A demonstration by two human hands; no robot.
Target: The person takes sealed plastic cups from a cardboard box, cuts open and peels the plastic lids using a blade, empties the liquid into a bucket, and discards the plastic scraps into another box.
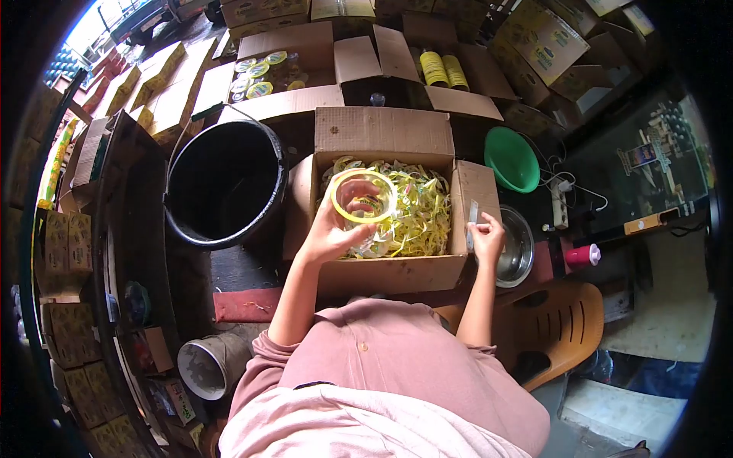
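Note:
My left hand (336, 233) is wrapped round a clear plastic cup (364, 217) with a yellow rim, its mouth tilted toward me. Pinched in the fingers of my right hand (487, 237) is a thin, flat, greyish blade-like strip (473, 214), held upright; its exact kind is hard to make out. Below the cup stands an open cardboard box (385, 131), filled with a heap of yellow and clear plastic strips (420, 214). The right hand is beside this box's right flap, near a metal bowl (525, 248).
A large black bucket (263, 137) stands left of the box, a green bowl (511, 159) to its right. Behind are open cartons, one with stacked yellow-lidded cups (259, 70), another with yellow cylinders (434, 69). An orange chair (580, 305) and power strip (560, 208) are at right.

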